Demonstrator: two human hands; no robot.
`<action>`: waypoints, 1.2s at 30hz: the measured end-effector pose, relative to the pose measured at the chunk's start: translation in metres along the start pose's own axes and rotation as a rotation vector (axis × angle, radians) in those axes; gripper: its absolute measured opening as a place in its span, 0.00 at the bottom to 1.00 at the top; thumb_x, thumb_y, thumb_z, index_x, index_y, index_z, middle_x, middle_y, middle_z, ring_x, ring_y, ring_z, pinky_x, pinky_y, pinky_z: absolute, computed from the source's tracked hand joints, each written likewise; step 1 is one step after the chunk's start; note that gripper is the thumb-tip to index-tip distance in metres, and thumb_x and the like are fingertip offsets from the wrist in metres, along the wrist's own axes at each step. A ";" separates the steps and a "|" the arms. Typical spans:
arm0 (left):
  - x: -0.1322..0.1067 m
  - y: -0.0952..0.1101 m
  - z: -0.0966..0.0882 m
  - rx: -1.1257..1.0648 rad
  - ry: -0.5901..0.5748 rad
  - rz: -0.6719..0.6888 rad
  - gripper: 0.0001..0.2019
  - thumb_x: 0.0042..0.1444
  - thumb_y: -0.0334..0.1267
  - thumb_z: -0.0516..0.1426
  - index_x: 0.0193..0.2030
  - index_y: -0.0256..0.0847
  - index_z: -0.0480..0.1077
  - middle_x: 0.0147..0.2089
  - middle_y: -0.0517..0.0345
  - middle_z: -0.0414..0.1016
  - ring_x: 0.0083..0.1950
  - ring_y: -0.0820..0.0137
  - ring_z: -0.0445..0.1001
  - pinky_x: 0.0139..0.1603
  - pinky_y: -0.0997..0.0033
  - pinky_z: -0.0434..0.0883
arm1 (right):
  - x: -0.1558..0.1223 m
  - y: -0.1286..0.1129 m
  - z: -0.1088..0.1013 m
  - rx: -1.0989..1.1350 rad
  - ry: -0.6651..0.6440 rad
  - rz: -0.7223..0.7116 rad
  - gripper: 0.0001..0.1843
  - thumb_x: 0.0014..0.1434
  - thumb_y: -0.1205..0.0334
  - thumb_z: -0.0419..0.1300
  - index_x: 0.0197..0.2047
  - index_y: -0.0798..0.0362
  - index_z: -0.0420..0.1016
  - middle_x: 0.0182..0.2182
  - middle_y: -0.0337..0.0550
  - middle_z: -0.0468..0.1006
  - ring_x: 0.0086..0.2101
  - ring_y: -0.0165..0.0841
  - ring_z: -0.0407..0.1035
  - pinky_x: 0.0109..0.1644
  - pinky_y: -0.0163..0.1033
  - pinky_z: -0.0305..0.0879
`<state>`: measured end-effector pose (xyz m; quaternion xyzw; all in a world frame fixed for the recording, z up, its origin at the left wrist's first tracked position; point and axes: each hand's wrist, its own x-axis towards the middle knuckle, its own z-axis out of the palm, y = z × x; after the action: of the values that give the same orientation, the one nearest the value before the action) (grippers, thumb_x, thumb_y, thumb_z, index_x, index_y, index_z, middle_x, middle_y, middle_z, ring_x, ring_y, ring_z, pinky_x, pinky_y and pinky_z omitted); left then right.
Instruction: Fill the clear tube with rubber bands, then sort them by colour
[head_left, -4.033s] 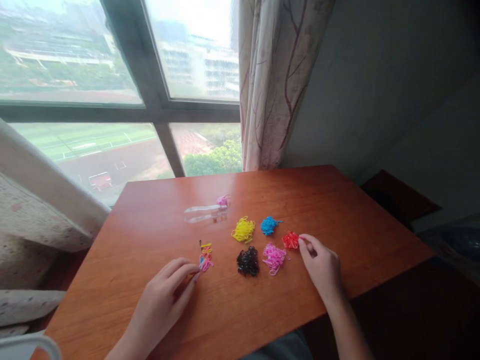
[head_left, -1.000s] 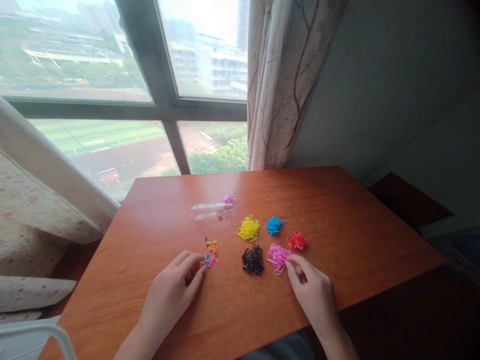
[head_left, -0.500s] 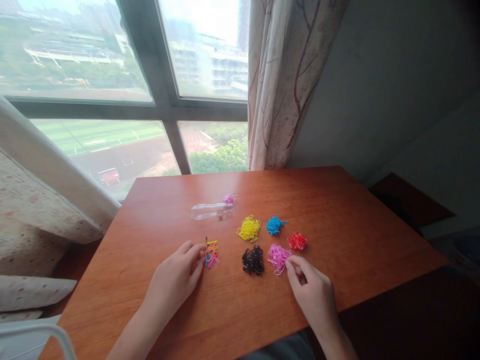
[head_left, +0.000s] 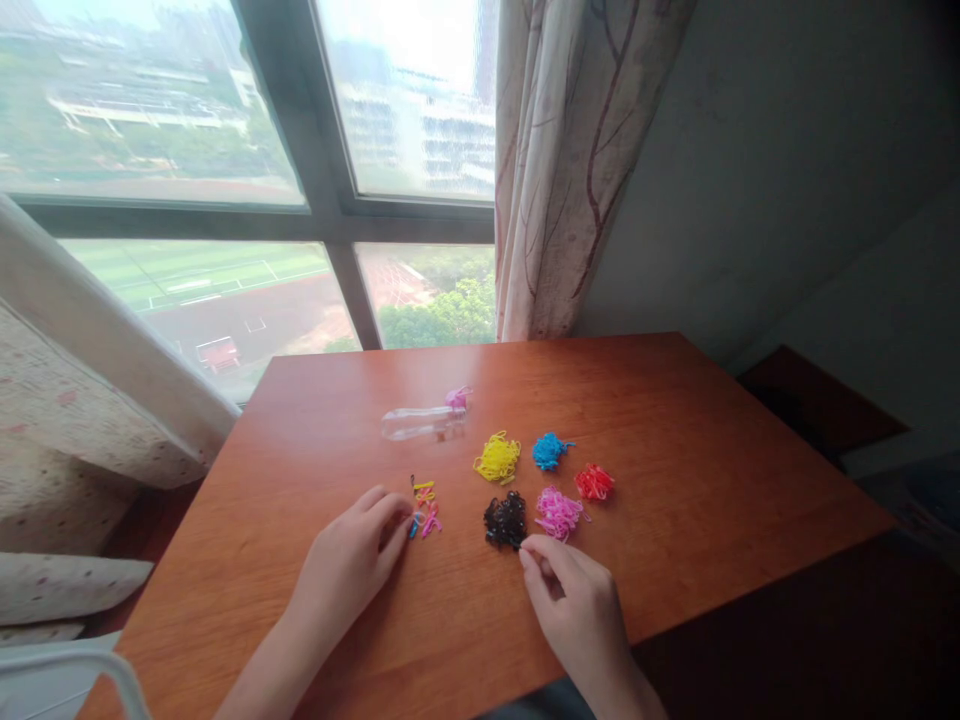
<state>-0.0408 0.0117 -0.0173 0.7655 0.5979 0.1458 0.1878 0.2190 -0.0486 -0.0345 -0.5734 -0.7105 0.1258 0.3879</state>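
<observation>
**Right hand (head_left: 574, 605) at black pile (head_left: 505, 519), left hand (head_left: 360, 545) at mixed loops (head_left: 425, 494)**

Nearest: white curved rail (head_left: 79, 657) at lower left. Right thumb and forefinger pinched together, touching the near right edge of the black pile; cannot tell whether a loop is caught between them. Left fingers bent, tips at the blue end of the mixed loops; grasp hidden, cannot tell. Mixed loops lie in a small column: yellow, orange, pink, blue, with a dark bit at the far end.

Pink pile (head_left: 559, 512) just right of the black. Red pile (head_left: 595, 482) farther right; yellow pile (head_left: 497, 456) and blue pile (head_left: 550, 451) behind.

Farther: clear elongated item (head_left: 420, 413), pink piece (head_left: 457, 398) at its right end. Cannot tell if it is a container; any contents unreadable.

Surface: reddish-brown wood-grain bench (head_left: 697, 440), glare near the far edge. Behind it: patterned curtain (head_left: 566, 170), grey wall (head_left: 750, 180), and window frame (head_left: 326, 225) with a green sports field (head_left: 202, 268) outside.
</observation>
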 end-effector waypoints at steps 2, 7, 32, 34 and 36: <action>-0.002 -0.001 0.000 -0.022 0.023 0.005 0.10 0.63 0.43 0.50 0.38 0.45 0.70 0.38 0.60 0.73 0.35 0.69 0.74 0.35 0.72 0.66 | -0.002 -0.007 0.007 0.017 -0.032 -0.006 0.09 0.66 0.66 0.53 0.37 0.51 0.74 0.24 0.37 0.75 0.25 0.30 0.70 0.32 0.33 0.58; -0.005 -0.002 -0.002 -0.068 0.085 0.040 0.10 0.64 0.43 0.51 0.37 0.44 0.70 0.37 0.61 0.72 0.31 0.72 0.72 0.34 0.73 0.66 | -0.006 -0.017 0.022 0.054 -0.107 -0.010 0.09 0.65 0.66 0.52 0.36 0.50 0.73 0.25 0.37 0.75 0.26 0.30 0.70 0.33 0.34 0.56; 0.079 0.132 0.028 0.115 -0.150 0.506 0.07 0.57 0.34 0.57 0.42 0.43 0.71 0.45 0.55 0.76 0.40 0.62 0.77 0.34 0.68 0.71 | -0.018 -0.022 0.035 -0.005 -0.113 -0.107 0.12 0.66 0.65 0.50 0.32 0.51 0.70 0.24 0.37 0.76 0.26 0.31 0.71 0.32 0.35 0.54; 0.075 0.124 0.023 0.098 -0.132 0.473 0.10 0.58 0.35 0.57 0.47 0.44 0.71 0.47 0.55 0.76 0.42 0.62 0.77 0.36 0.68 0.71 | -0.017 -0.023 0.034 0.007 -0.123 -0.106 0.11 0.65 0.66 0.50 0.33 0.51 0.70 0.24 0.37 0.76 0.26 0.31 0.72 0.33 0.34 0.55; 0.070 0.111 0.015 0.055 -0.105 0.417 0.11 0.58 0.35 0.56 0.48 0.46 0.70 0.47 0.56 0.76 0.42 0.64 0.77 0.36 0.70 0.70 | -0.016 -0.024 0.032 0.010 -0.143 -0.090 0.11 0.65 0.67 0.50 0.33 0.51 0.70 0.24 0.38 0.76 0.27 0.31 0.72 0.33 0.34 0.56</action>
<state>0.0786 0.0536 0.0203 0.8841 0.4197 0.1249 0.1635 0.1801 -0.0618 -0.0468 -0.5285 -0.7607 0.1526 0.3446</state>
